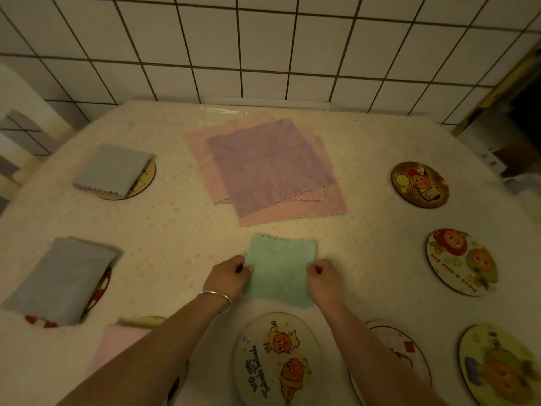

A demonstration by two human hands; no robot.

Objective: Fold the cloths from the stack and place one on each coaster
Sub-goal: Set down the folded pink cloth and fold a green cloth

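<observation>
A folded green cloth [279, 269] lies on the table in front of me. My left hand [229, 275] pinches its left edge and my right hand [323, 278] pinches its right edge. Behind it lies the stack of unfolded cloths [268, 167], a purple one on top of pink ones. Folded grey cloths cover the far-left coaster [112, 168] and the mid-left coaster [60, 281]. A folded pink cloth [117, 347] sits at the near left, partly hidden by my left arm. A bare cartoon coaster [278, 358] lies just below the green cloth.
Bare round coasters lie on the right: one at the far right [420, 184], one mid right [461, 262], one at the near right corner [500, 364] and one under my right arm [401, 350]. A tiled wall [263, 45] rises behind the table.
</observation>
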